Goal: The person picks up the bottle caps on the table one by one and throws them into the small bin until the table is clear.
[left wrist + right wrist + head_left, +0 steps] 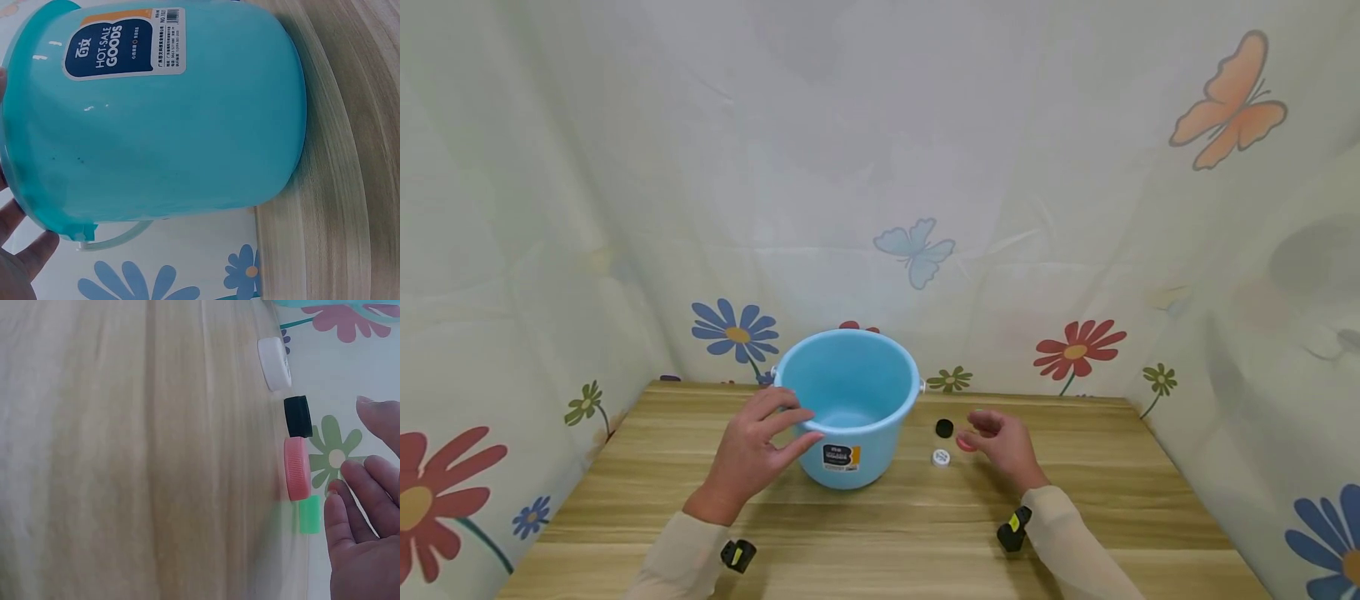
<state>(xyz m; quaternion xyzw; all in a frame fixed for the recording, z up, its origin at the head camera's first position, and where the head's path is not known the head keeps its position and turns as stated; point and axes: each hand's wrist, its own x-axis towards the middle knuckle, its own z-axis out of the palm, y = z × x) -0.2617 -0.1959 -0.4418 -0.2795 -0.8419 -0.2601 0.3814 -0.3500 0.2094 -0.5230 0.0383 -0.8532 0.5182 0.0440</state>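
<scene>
The blue bucket (880, 457) stands near the back edge of the worktop (865, 542), its inner floor (848, 415) showing; the left hand (754, 446) grips its rim (868, 428). Well inside the right edge, the released right hand (1006, 446) hovers beside a pink cap (297, 469), black cap (944, 428), white cap (941, 457) and green cap (309, 515).

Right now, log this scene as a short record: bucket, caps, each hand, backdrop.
Bucket: light-blue, upright on the wooden table, label facing the person
Caps: white cap, black cap, pink cap, green cap, right of the bucket
Left hand: holds the bucket's rim
Right hand: by the pink and green caps, holding nothing
Backdrop: pale cloth with printed flowers and butterflies
</scene>
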